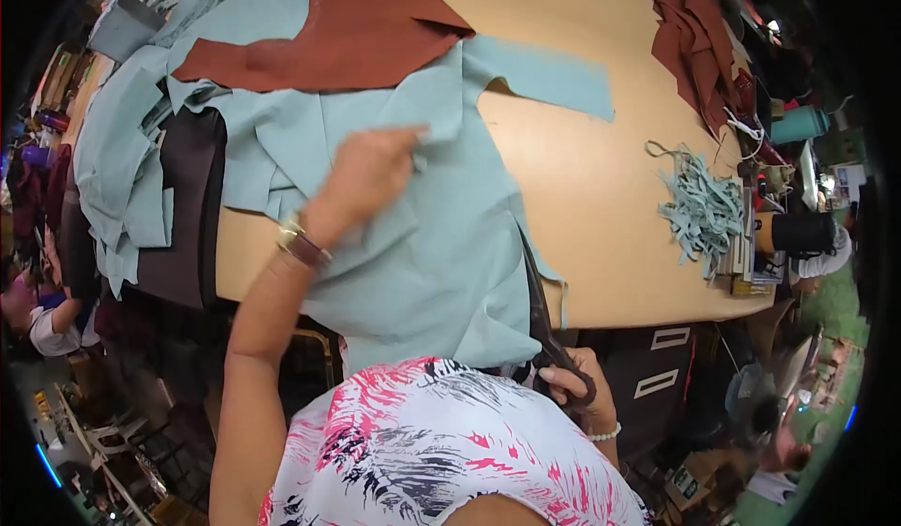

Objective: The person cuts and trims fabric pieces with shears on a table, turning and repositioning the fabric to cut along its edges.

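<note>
A large pale blue leather-like sheet [450, 216] lies across the table and drapes over its front edge toward my body. My left hand [371, 174], slightly blurred, is over the middle of this sheet with the index finger stretched out and nothing clearly held. At the front edge, my right hand [587, 390] grips the handles of dark scissors [542, 315]. Their blades point away from me along the sheet's right edge, where a narrow strip [554, 274] curls off beside them. A rust-brown piece [347, 29] overlaps the sheet's far part.
Thin blue offcuts [699, 207] are heaped on the table [601, 235] at right, with brown scraps [690, 33] behind them. More blue pieces [117, 165] hang at left over a dark surface [192, 207]. A teal cylinder [800, 124] stands at the right edge. Other people are at both sides.
</note>
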The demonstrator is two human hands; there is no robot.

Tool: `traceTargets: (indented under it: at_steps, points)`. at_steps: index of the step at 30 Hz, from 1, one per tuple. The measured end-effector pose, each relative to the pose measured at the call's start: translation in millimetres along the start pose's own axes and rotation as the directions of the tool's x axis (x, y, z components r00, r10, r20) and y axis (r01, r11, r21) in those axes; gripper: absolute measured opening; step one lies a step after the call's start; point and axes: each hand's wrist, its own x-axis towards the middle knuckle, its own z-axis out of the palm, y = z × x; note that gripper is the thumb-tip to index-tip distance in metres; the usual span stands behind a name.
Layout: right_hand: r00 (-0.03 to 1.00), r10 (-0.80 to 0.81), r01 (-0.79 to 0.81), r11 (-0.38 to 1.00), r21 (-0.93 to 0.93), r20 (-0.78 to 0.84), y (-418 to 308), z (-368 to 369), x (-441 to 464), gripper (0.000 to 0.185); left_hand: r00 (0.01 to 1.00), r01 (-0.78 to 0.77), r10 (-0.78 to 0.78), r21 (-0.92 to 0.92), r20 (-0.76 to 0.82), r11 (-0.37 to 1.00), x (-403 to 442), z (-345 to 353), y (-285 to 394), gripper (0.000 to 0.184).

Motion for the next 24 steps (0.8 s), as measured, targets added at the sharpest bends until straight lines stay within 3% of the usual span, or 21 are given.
traceTargets:
  at_steps: [1,3,4,5,8,10,12,14,17,24]
  points:
    - [1.000,0.008,-0.008,1.000,-0.006,0.003,-0.1,-0.6,-0.5,0.017,0.992,0.124,-0.124,-0.157,0.008,0.980,8.0,-18.5,-6.2,0.036]
    - [1.000,0.009,-0.009,1.000,-0.008,0.004,0.5,-1.9,-0.5,0.016,0.942,0.020,-0.046,-0.080,-0.332,0.997,20.7,-42.2,-44.9,0.036]
    - [1.000,0.010,-0.010,1.000,-0.015,0.004,0.7,-2.5,0.2,0.016,0.909,0.157,-0.051,0.225,-0.415,0.962,25.6,-51.1,-66.8,0.039]
    - [1.000,0.011,-0.011,1.000,-0.022,0.006,1.6,-3.3,0.7,0.016,0.873,0.301,-0.027,0.494,-0.486,0.816,24.7,-56.1,-78.7,0.043]
    - [1.000,0.001,0.001,0.998,-0.067,0.030,1.4,-8.1,0.5,0.017,0.777,0.269,0.317,0.742,-0.544,0.614,11.5,-61.9,-35.3,0.048]
    - [1.000,0.016,-0.015,0.998,-0.069,0.024,2.6,-9.9,-2.4,0.017,0.859,0.004,0.224,0.444,-0.460,0.896,-10.0,-31.7,11.2,0.052]
    - [1.000,0.026,-0.026,0.997,-0.073,0.006,2.1,-7.9,-5.8,0.016,0.962,-0.151,0.185,0.175,-0.200,0.973,-39.8,8.6,58.7,0.054]
    - [0.999,0.041,-0.042,0.994,-0.096,-0.009,1.4,-7.2,-7.7,0.015,0.977,-0.212,0.210,-0.061,-0.041,0.975,-59.8,43.7,87.5,0.061]
    - [0.998,0.058,-0.058,0.994,-0.096,-0.002,-1.0,-7.0,-11.0,0.016,0.987,-0.163,0.162,-0.037,-0.016,0.986,-68.5,77.3,86.0,0.055]
    - [0.997,0.072,-0.068,0.985,-0.156,0.021,-5.4,-13.4,-11.4,0.022,0.977,-0.206,0.212,0.122,-0.037,0.971,-69.0,88.9,86.0,0.034]
